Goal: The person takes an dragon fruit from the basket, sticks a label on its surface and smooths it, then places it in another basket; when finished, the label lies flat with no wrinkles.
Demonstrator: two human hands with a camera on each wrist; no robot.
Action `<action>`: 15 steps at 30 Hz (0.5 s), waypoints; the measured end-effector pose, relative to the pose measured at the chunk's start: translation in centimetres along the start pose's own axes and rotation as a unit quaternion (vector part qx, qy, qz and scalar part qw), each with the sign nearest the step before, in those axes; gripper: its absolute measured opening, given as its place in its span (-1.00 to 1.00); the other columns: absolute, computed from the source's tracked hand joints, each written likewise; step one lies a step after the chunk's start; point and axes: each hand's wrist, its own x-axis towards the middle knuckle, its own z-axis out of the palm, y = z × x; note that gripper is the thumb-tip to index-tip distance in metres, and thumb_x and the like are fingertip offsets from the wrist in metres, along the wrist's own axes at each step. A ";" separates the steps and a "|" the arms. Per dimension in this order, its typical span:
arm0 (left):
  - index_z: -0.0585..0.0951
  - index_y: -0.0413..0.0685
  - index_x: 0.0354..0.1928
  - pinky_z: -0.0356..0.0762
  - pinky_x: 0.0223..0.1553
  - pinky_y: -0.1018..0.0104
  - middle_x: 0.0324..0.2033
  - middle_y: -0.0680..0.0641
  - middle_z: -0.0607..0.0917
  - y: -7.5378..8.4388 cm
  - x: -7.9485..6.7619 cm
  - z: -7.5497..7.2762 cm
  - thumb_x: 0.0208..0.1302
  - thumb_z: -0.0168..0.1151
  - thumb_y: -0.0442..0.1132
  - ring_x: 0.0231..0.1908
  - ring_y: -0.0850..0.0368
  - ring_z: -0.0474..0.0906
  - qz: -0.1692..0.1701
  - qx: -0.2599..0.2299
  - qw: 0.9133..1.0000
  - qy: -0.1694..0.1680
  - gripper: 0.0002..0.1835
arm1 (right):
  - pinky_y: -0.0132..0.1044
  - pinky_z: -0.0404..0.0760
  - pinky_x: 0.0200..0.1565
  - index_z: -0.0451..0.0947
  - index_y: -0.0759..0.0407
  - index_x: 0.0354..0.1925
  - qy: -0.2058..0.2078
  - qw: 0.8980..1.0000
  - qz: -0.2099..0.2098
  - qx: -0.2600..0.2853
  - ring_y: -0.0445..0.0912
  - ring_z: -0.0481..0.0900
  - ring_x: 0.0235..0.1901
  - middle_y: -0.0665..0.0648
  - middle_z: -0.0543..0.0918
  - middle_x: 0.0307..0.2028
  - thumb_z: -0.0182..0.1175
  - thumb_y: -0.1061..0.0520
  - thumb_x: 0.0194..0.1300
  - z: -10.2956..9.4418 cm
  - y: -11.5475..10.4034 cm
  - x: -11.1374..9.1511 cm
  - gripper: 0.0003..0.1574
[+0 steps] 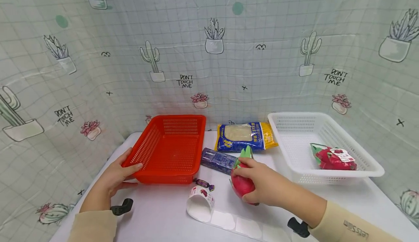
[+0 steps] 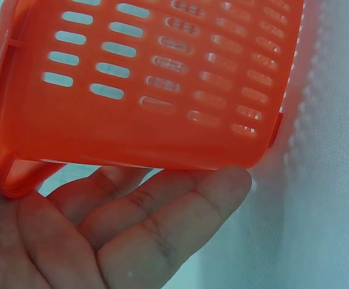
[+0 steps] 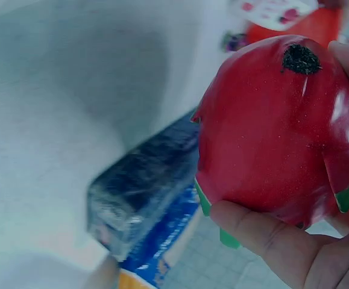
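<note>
My right hand (image 1: 263,182) grips a dragon fruit (image 1: 241,180), red with green-tipped scales, over the table right of the middle. In the right wrist view the dragon fruit (image 3: 276,132) shows its dark end, with fingers and thumb around its sides. My left hand (image 1: 114,174) holds the near left corner of a red plastic basket (image 1: 170,178), the thumb over its rim. From the left wrist, the fingers (image 2: 162,241) lie along the outside of the slotted basket wall (image 2: 132,132). Nothing lies inside the red basket.
A white basket (image 1: 298,173) at right holds a packaged red item (image 1: 335,158). Behind the dragon fruit lie a dark blue pack (image 1: 218,161) and a blue-yellow packet (image 1: 242,136). A wrapped candy (image 1: 203,183) and a curled label strip (image 1: 222,220) lie in front.
</note>
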 end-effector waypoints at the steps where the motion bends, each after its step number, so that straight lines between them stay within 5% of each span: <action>1: -0.28 0.36 0.73 0.78 0.12 -0.05 0.60 -0.38 0.15 0.0 0.0 -0.1 0.52 0.29 0.01 0.12 -0.03 0.66 0.001 0.001 1.000 0.000 0.07 | 0.17 0.82 -0.04 0.69 -0.22 0.16 -0.005 1.000 0.003 -0.002 0.32 0.49 0.33 0.24 0.41 0.50 0.67 0.08 0.01 0.2 0.2 0.0 -0.29; 7: -0.27 0.36 0.73 0.78 0.11 -0.05 0.59 -0.37 0.18 -0.1 -0.1 -0.1 0.51 0.30 0.01 0.08 0.00 0.68 0.003 -0.001 1.000 0.000 0.07 | 0.18 0.80 0.00 0.69 -0.25 0.15 -0.014 1.000 -0.006 -0.005 0.34 0.48 0.35 0.27 0.40 0.51 0.66 0.09 0.01 1.3 0.9 -0.2 -0.28; 15: -0.27 0.33 0.73 0.78 0.13 -0.08 0.60 -0.38 0.16 0.1 -0.2 0.1 0.51 0.31 0.01 0.15 -0.07 0.66 0.005 -0.005 1.000 0.000 0.08 | 0.17 0.77 0.10 0.68 -0.31 0.20 -0.061 0.993 -0.084 -0.057 0.31 0.39 0.45 0.16 0.38 0.55 0.63 0.10 0.04 2.5 1.2 -0.8 -0.25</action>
